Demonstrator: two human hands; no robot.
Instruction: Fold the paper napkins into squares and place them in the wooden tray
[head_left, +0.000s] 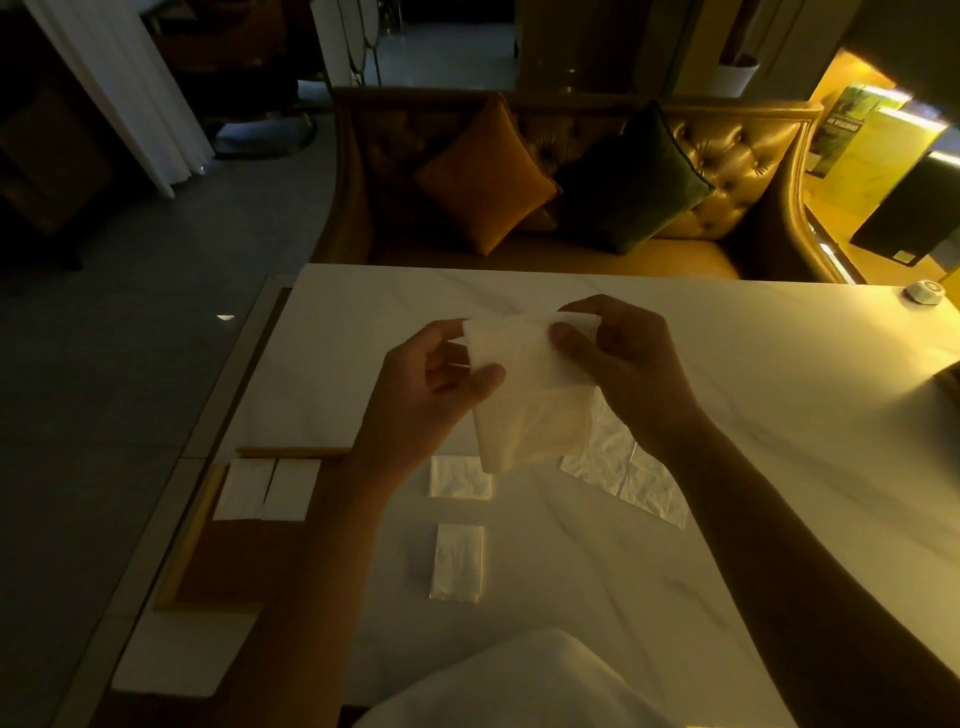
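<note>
Both hands hold one white paper napkin (524, 395) up above the white table (727, 415). My left hand (431, 384) pinches its left edge and my right hand (618, 358) pinches its top right corner; the sheet hangs down between them. The wooden tray (218, 561) lies at the table's left edge with two folded napkins (267, 489) side by side at its far end. Two more folded napkins lie on the table, one (460, 478) below the hanging sheet and another (458, 563) nearer to me. An unfolded crinkled sheet (628, 475) lies under my right forearm.
A small round white object (927, 292) sits at the table's far right corner. Behind the table stands a tufted golden sofa (727, 171) with an orange cushion (485, 179) and a dark green cushion (636, 179). White cloth (519, 680) covers my lap at the near edge.
</note>
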